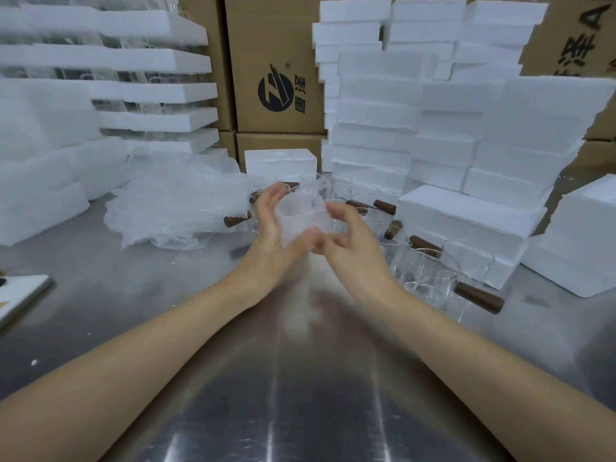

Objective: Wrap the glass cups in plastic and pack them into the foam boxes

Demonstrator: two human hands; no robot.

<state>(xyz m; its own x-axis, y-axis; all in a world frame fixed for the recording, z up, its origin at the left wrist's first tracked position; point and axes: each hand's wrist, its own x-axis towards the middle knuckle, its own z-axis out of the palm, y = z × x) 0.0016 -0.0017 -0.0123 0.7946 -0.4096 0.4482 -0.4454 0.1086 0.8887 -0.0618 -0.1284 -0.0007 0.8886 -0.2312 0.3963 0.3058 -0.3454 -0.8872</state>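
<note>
Between my two hands, above the middle of the steel table (166, 295), is a glass cup half covered in clear plastic wrap (301, 213). My left hand (271, 221) lies flat against its left side with fingers nearly straight. My right hand (343, 233) curls round the right side and pinches the wrap near the bottom. The picture is blurred here. Several bare glass cups with brown wooden handles (436, 271) stand to the right. A heap of bubble wrap sheets (180, 201) lies to the left. A small foam box (280, 163) stands behind my hands.
Tall stacks of foam boxes (433, 121) fill the right back, with more foam boxes (466, 221) beside the cups. Foam trays holding glassware (150, 91) are stacked at the left back. Cardboard cartons (273, 78) stand behind. A white board (20, 295) lies at the left edge.
</note>
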